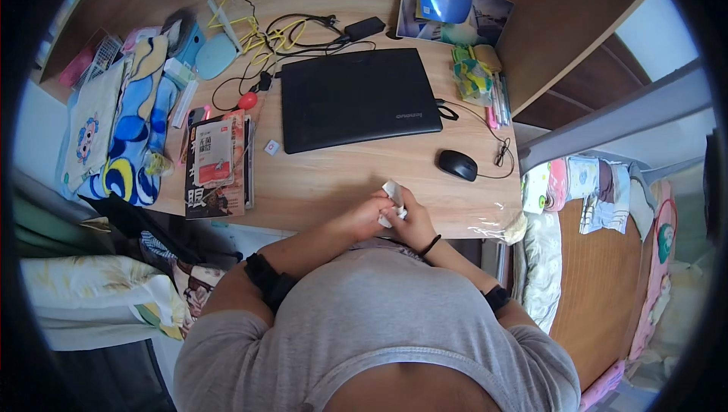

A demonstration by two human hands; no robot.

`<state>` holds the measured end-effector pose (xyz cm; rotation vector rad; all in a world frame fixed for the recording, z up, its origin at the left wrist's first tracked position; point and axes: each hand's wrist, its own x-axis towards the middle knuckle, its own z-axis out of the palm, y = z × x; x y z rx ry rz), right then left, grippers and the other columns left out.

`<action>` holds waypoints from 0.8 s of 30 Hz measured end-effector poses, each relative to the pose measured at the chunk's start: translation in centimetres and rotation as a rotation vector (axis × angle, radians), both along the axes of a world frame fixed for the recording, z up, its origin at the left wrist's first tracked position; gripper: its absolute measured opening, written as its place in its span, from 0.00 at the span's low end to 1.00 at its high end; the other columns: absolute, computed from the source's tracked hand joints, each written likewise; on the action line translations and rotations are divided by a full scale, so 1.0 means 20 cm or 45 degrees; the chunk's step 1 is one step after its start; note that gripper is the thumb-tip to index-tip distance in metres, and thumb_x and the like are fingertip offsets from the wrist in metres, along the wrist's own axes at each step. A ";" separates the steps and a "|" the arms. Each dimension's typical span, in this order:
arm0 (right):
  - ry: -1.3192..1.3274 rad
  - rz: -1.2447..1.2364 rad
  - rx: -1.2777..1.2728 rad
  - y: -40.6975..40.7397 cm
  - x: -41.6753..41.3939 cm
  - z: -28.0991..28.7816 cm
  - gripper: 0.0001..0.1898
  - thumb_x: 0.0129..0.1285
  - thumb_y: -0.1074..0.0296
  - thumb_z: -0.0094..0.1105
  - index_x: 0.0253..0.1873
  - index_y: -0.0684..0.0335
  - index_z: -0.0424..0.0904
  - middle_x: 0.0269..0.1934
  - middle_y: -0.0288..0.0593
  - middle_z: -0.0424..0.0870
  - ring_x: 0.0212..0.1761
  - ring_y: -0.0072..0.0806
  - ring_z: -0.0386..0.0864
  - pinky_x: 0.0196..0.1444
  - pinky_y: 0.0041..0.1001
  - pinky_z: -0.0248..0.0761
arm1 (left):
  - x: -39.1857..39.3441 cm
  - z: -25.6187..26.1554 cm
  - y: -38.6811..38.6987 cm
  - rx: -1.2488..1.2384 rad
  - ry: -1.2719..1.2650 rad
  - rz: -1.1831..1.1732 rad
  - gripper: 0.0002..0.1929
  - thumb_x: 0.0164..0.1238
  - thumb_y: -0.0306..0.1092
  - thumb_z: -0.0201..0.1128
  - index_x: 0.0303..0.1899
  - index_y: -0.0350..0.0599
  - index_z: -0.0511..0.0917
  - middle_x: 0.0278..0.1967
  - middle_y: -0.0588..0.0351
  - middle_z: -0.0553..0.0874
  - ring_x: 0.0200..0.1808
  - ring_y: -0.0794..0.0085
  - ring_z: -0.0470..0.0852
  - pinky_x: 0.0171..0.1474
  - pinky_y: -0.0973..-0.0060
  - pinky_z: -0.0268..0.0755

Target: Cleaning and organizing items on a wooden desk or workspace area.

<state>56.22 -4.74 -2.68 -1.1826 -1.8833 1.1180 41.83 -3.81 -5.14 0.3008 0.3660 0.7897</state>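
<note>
A crumpled white tissue or wipe (392, 189) is held between my two hands, just over the front edge of the wooden desk (330, 184). My left hand (369, 215) grips it from the left, fingers curled. From the right, my right hand (414, 219) closes around it, with a dark band on the wrist. Part of the white piece pokes out above the fingers and part below; the rest is hidden. Beyond my hands lies a closed black Lenovo laptop (358, 99). A black wired mouse (457, 165) rests to the right.
At left, books (236, 201) lie under a white-and-red packet (215, 153), beside folded blue patterned cloth (142, 127). Tangled cables (278, 42) and a power adapter (365, 28) spread behind the laptop. Pens (500, 102) stand right; clear plastic wrap (495, 227) sits at the front right corner.
</note>
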 end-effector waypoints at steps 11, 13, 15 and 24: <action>-0.202 -0.199 0.108 -0.04 0.15 -0.04 0.14 0.64 0.60 0.42 0.34 0.65 0.71 0.23 0.56 0.75 0.26 0.49 0.75 0.28 0.40 0.67 | 0.17 0.08 -0.12 -0.166 0.387 -0.143 0.22 0.70 0.51 0.34 0.54 0.46 0.64 0.51 0.53 0.73 0.52 0.66 0.73 0.56 0.68 0.65; -0.274 -0.111 0.278 -0.05 0.15 -0.03 0.13 0.63 0.60 0.43 0.33 0.63 0.72 0.23 0.54 0.76 0.26 0.48 0.75 0.29 0.40 0.68 | 0.18 0.08 -0.14 -0.189 0.424 -0.123 0.22 0.70 0.51 0.34 0.53 0.46 0.65 0.50 0.53 0.73 0.51 0.67 0.73 0.55 0.69 0.66; -0.372 -0.063 0.311 -0.02 0.18 -0.05 0.12 0.62 0.59 0.45 0.34 0.62 0.71 0.24 0.52 0.77 0.26 0.47 0.76 0.28 0.41 0.69 | 0.19 0.08 -0.16 -0.279 0.404 -0.032 0.21 0.71 0.50 0.35 0.51 0.45 0.66 0.48 0.53 0.74 0.50 0.68 0.73 0.54 0.70 0.67; -0.489 0.384 0.353 0.03 0.13 -0.05 0.13 0.60 0.57 0.50 0.40 0.61 0.68 0.36 0.52 0.77 0.36 0.46 0.76 0.36 0.40 0.69 | 0.10 0.07 -0.30 -0.170 0.395 0.365 0.13 0.68 0.37 0.47 0.49 0.41 0.67 0.45 0.54 0.74 0.47 0.70 0.74 0.54 0.70 0.67</action>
